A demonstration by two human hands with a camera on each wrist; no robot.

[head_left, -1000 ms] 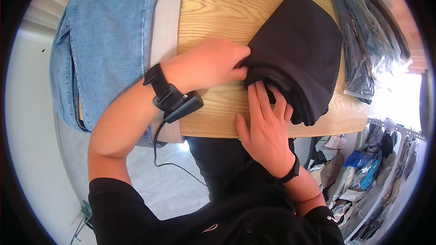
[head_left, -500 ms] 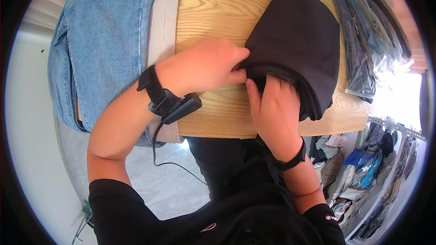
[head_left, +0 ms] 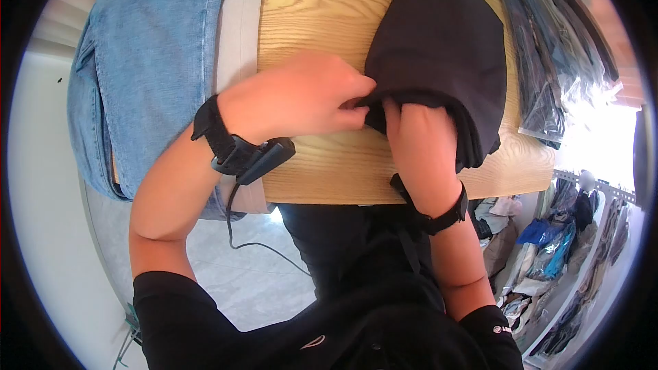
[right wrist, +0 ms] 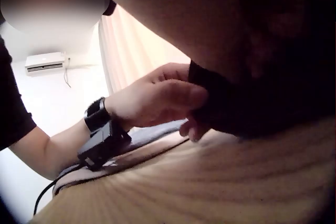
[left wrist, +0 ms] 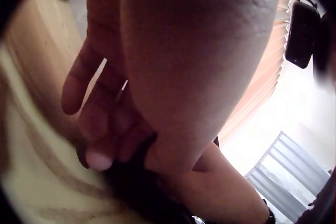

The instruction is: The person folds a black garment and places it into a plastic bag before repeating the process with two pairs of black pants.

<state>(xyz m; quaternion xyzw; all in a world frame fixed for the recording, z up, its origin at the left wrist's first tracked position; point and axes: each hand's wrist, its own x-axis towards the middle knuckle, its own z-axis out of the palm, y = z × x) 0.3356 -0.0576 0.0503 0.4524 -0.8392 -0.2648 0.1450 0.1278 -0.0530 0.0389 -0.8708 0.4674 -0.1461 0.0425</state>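
A folded black garment (head_left: 439, 34) lies on the wooden table (head_left: 308, 7), its open end facing the person. My left hand (head_left: 301, 96) pinches the near left corner of this opening between thumb and fingers. In the left wrist view dark cloth (left wrist: 139, 182) shows under the left fingertips, with other fingers (left wrist: 79, 85) held off to the side. My right hand (head_left: 425, 144) reaches into the opening between the layers. Its fingers are hidden inside the cloth, and the thumb lies at the opening's edge.
Blue jeans (head_left: 151, 48) and a beige cloth strip (head_left: 240, 20) lie along the table's left side. Plastic-bagged garments (head_left: 548, 55) are at the far right. Shelves with clothes (head_left: 548, 260) stand lower right. A cable (head_left: 253, 243) hangs from the left wrist's camera (head_left: 264, 161).
My right hand has moved forward from the edge of the opening into the cloth, hiding its fingers. The left hand keeps its pinch, and the garment has shifted slightly away and left in view.
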